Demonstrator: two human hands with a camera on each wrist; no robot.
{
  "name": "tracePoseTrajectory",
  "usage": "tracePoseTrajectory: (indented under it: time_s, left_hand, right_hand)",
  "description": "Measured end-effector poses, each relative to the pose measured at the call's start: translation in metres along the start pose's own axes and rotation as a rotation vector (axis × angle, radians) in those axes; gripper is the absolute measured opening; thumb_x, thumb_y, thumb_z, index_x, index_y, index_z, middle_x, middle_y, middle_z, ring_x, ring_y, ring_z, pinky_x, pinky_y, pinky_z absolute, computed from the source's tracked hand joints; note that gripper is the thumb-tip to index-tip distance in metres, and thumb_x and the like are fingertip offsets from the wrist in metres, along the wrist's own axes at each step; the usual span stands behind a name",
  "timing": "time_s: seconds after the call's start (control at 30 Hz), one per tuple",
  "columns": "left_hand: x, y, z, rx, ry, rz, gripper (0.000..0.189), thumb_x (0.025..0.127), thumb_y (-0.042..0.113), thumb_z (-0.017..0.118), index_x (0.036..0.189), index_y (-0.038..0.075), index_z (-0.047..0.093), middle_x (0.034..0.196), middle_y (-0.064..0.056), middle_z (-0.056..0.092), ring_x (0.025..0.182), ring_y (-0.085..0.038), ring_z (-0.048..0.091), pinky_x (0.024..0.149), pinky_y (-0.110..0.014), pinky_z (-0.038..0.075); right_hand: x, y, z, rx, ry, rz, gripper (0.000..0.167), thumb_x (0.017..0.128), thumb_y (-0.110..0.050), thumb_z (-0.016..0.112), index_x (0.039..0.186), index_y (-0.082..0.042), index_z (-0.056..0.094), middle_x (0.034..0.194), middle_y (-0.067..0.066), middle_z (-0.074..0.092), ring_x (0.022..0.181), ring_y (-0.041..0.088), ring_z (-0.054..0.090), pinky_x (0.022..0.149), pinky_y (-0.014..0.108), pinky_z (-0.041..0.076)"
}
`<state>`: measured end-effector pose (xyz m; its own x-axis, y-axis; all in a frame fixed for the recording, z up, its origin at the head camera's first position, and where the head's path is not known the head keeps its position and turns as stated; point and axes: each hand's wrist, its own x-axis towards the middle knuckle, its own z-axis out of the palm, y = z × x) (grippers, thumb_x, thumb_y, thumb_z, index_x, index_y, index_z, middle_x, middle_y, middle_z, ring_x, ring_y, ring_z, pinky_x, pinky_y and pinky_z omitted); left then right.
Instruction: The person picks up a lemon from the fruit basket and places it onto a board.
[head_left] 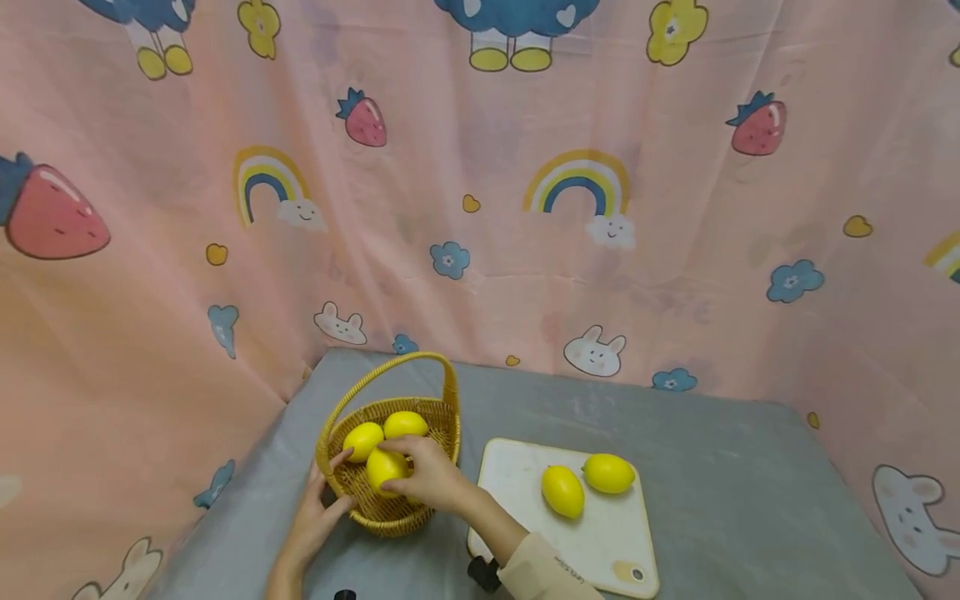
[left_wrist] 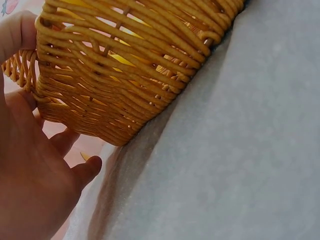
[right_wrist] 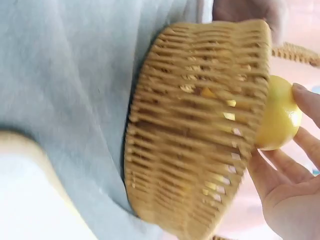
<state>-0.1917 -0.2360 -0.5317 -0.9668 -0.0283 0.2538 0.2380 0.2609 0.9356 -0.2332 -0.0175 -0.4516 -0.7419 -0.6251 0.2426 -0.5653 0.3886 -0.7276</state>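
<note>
A woven wicker basket [head_left: 395,527] with a tall arched handle stands on the left of the table. My left hand [head_left: 313,515] grips its near left rim; in the left wrist view the fingers of that left hand [left_wrist: 35,165] spread along the outside of the weave. Over the basket's opening, my right hand [head_left: 431,475] pinches a yellow lemon [head_left: 385,471] between thumb and fingers. The right wrist view shows this lemon [right_wrist: 280,117] at rim height. Behind it, two more lemons lie inside the basket, a left one [head_left: 363,441] and a back one [head_left: 405,425].
Right of the basket lies a white cutting board [head_left: 517,475] bearing two lemons, one nearer [head_left: 562,492] and one farther [head_left: 609,473]. A grey cloth [head_left: 735,500] covers the table. A pink printed curtain [head_left: 495,308] hangs along the back and sides.
</note>
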Motion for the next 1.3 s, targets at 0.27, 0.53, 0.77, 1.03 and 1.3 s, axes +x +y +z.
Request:
tracePoseTrajectory:
  time_s: [0.27, 0.53, 0.77, 1.03, 1.3]
  left_hand:
    - [0.0, 0.002, 0.002, 0.008, 0.006, -0.008, 0.068, 0.078, -0.007, 0.068, 0.143, 0.003, 0.05, 0.164, -0.019, 0.007, 0.147, -0.044, 0.005, 0.108, -0.069, 0.01]
    - [0.0, 0.002, 0.001, -0.002, 0.006, -0.001, 0.068, 0.078, -0.007, 0.067, 0.142, 0.002, 0.05, 0.164, -0.02, 0.006, 0.147, -0.043, 0.004, 0.109, -0.068, 0.009]
    - [-0.001, 0.002, 0.002, -0.03, 0.006, 0.013, 0.067, 0.077, -0.009, 0.068, 0.141, 0.0, 0.05, 0.164, -0.017, 0.006, 0.147, -0.041, 0.003, 0.11, -0.066, 0.007]
    - [-0.001, 0.003, 0.0, -0.029, 0.0, 0.02, 0.067, 0.079, -0.008, 0.068, 0.142, 0.001, 0.049, 0.165, -0.014, 0.006, 0.147, -0.039, 0.0, 0.109, -0.066, 0.007]
    - [-0.002, 0.006, 0.002, 0.014, -0.021, 0.002, 0.066, 0.082, -0.006, 0.067, 0.144, 0.002, 0.047, 0.165, -0.018, 0.003, 0.147, -0.043, 0.005, 0.096, -0.007, 0.022]
  right_hand:
    - [-0.019, 0.01, -0.032, 0.222, 0.059, 0.052, 0.051, 0.089, -0.01, 0.074, 0.137, -0.003, 0.059, 0.14, 0.01, 0.056, 0.126, 0.029, 0.054, 0.093, 0.03, 0.05]
    - [-0.043, 0.027, -0.064, 0.261, 0.145, 0.028, 0.053, 0.09, -0.008, 0.073, 0.139, 0.002, 0.055, 0.14, 0.015, 0.055, 0.126, 0.033, 0.054, 0.096, 0.043, 0.049]
    - [-0.062, 0.043, -0.082, 0.268, 0.193, 0.065, 0.051, 0.089, -0.004, 0.073, 0.137, 0.004, 0.056, 0.137, 0.019, 0.056, 0.123, 0.038, 0.055, 0.097, 0.045, 0.049]
    - [-0.078, 0.063, -0.086, 0.18, 0.187, 0.113, 0.049, 0.087, -0.002, 0.074, 0.132, 0.011, 0.057, 0.131, 0.026, 0.058, 0.116, 0.042, 0.057, 0.093, 0.051, 0.05]
    - [-0.085, 0.076, -0.085, 0.028, 0.186, 0.171, 0.048, 0.085, -0.002, 0.076, 0.129, 0.007, 0.061, 0.128, 0.024, 0.061, 0.113, 0.037, 0.059, 0.089, 0.046, 0.052]
